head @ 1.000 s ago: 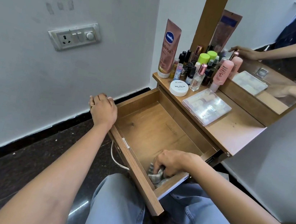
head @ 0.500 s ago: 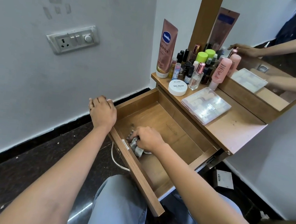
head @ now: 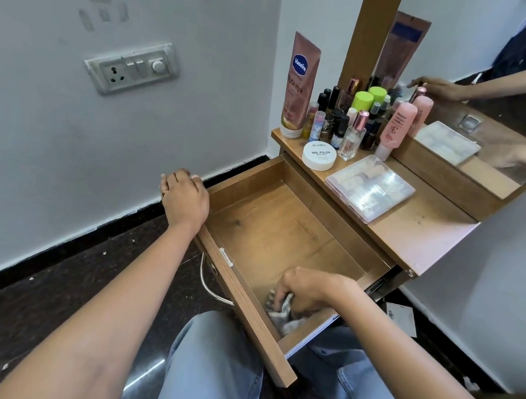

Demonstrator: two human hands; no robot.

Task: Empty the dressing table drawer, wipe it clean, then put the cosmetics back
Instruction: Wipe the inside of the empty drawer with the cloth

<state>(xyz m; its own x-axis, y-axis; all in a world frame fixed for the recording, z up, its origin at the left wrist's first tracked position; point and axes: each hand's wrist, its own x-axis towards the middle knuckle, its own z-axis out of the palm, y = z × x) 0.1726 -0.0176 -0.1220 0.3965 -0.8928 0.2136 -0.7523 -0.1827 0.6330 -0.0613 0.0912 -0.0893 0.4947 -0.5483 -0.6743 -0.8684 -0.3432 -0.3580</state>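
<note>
The wooden drawer [head: 250, 181] is pulled out over my lap and holds nothing but a grey cloth [head: 281, 314]. My right hand [head: 305, 290] grips that cloth and presses it into the drawer's near right corner. My left hand [head: 184, 200] rests over the drawer's front left corner, fingers curled over the edge. The cosmetics stand on the dressing table top [head: 417, 233]: a Vaseline tube [head: 299, 85], a pink bottle [head: 396, 128], several small bottles [head: 342, 122], a white nail polish remover jar [head: 319, 156] and a clear plastic case [head: 370, 187].
A mirror [head: 489, 95] stands behind the table top and reflects my arms. A wall with a switch socket [head: 132, 66] is on the left. Dark floor [head: 42, 287] lies below, with a small box [head: 401, 319] on it to the right. The metal handle [head: 210, 287] hangs from the drawer front.
My right hand has slid the cloth from the drawer's near left side, by the front panel, back to the near right corner. My left hand has stayed on the drawer's corner.
</note>
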